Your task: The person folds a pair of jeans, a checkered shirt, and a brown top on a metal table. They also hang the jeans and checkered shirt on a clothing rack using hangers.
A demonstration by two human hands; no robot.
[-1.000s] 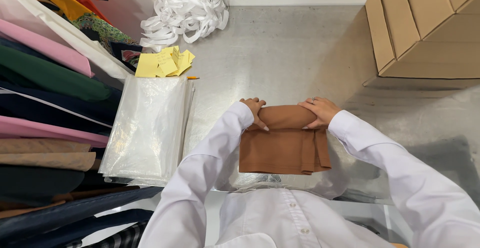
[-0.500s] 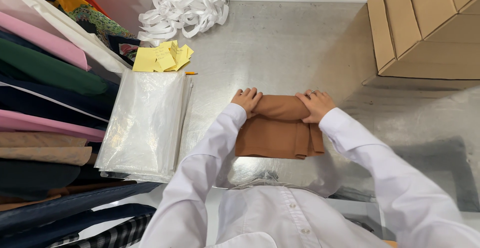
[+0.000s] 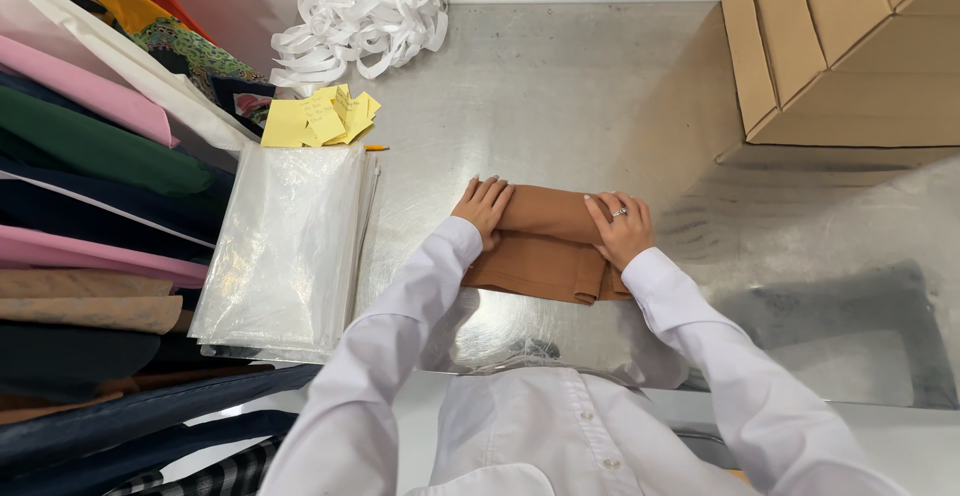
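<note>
Both hands, left hand (image 3: 486, 209) and right hand (image 3: 619, 228), press flat with open fingers on the folded brown cloth (image 3: 545, 251); the fold may spring open if the pressure is uneven, toward 6 o'clock.

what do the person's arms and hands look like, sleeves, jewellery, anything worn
Both arms wear long white shirt sleeves with plain cuffs at the wrists. The left hand is bare, with no ring visible. The right hand has a thin silver-coloured ring on one finger. No gloves or watch show.

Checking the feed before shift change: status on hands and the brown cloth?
Left hand and right hand both pressing on folded brown cloth. Cloth flat on metal table. Stack of clear bags to the left, apart.
</note>
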